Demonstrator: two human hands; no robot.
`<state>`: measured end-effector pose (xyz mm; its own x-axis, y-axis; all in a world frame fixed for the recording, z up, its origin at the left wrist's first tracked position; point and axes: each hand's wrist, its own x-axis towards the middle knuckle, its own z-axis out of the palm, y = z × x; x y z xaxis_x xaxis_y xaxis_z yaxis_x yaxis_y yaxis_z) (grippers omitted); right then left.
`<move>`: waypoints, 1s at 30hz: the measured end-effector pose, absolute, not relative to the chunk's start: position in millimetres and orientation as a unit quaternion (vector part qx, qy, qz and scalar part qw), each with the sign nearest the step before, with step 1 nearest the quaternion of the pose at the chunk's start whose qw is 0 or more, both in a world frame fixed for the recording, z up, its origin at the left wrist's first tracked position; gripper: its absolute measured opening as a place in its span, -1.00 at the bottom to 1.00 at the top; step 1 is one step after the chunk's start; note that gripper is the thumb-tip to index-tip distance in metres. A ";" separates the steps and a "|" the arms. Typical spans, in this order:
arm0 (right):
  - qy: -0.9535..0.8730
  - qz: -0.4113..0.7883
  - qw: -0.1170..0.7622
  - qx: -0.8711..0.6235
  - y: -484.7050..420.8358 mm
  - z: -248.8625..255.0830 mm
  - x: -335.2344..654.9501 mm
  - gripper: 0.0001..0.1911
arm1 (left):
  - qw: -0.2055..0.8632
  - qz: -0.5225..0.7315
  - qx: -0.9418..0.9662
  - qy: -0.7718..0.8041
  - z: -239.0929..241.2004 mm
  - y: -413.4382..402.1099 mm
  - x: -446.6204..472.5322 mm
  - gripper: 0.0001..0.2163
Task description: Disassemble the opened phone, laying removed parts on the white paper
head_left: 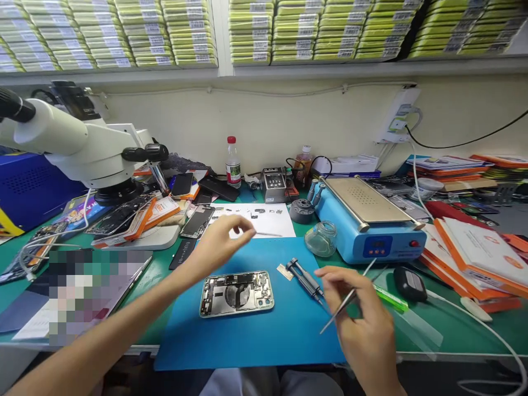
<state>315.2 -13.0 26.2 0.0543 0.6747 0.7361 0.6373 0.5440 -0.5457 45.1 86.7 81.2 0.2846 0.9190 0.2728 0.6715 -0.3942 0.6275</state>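
Note:
My left hand (pixel 225 239) hovers over the front of a white paper sheet (pixel 284 223) with small dark phone parts on it. Its fingers are curled together, and what is between them, if anything, is hidden. Below it, an opened phone housing (pixel 237 294) with its inner parts showing lies on a blue mat (pixel 297 335). My right hand (pixel 363 319) grips metal tweezers (pixel 344 304), which slant down toward the mat. Just left of that hand, several grey screwdrivers (pixel 305 280) lie beside a small beige piece (pixel 284 271).
A glass jar (pixel 322 239) and a blue heating machine (pixel 371 220) stand behind my right hand. The microscope (pixel 82 137) overhangs the left side. A black case (pixel 410 284) with a white cable lies at right. A phone screen (pixel 197 221) rests left of the paper.

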 end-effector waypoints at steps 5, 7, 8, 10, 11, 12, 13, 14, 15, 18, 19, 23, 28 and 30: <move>-0.573 0.037 0.611 -0.544 2.2 10.4 331.6 -0.90 | 0.212 0.253 0.772 0.542 64.7 170.8 83.8 -0.73; -0.578 0.045 0.604 -0.547 7.9 7.4 333.4 -0.87 | 0.214 0.226 0.782 0.540 56.7 193.6 96.4 -0.69; -0.582 0.050 0.600 -0.547 9.8 6.5 333.9 -0.87 | 0.218 0.210 0.790 0.533 54.2 202.7 101.3 -0.68; -0.586 0.063 0.592 -0.549 11.4 5.1 334.8 -0.86 | 0.228 0.176 0.811 0.510 52.9 217.4 108.6 -0.67; -0.587 0.073 0.588 -0.552 11.2 4.4 335.3 -0.85 | 0.231 0.159 0.821 0.497 53.7 223.2 111.2 -0.67; -0.586 0.084 0.586 -0.553 10.6 3.4 335.9 -0.85 | 0.232 0.146 0.831 0.485 55.2 228.1 113.3 -0.66; -0.583 0.097 0.587 -0.553 9.7 2.1 336.6 -0.84 | 0.229 0.134 0.839 0.476 56.9 232.0 115.0 -0.66; -0.578 0.110 0.591 -0.552 8.7 0.5 337.3 -0.84 | 0.223 0.124 0.846 0.469 58.4 235.0 116.2 -0.67; -0.570 0.124 0.596 -0.551 7.7 -1.3 338.1 -0.84 | 0.216 0.116 0.851 0.464 59.4 236.9 117.0 -0.67; -0.549 0.162 0.607 -0.550 5.7 -6.3 340.0 -0.83 | 0.184 0.097 0.865 0.457 58.6 237.5 116.1 -0.67; -0.547 0.172 0.607 -0.551 5.3 -7.1 340.3 -0.82 | 0.171 0.093 0.869 0.456 57.1 236.4 115.0 -0.67; -0.546 0.186 0.603 -0.550 4.6 -4.6 339.4 -0.79 | 0.118 0.081 0.881 0.452 48.3 229.7 111.4 -0.68; -0.519 0.202 0.595 -0.580 4.5 -0.3 336.7 -0.74 | 0.065 0.069 0.893 0.440 39.2 225.2 115.2 -0.66; -0.512 0.213 0.587 -0.590 4.4 -0.2 336.4 -0.74 | 0.044 0.071 0.892 0.445 37.8 225.1 115.9 -0.66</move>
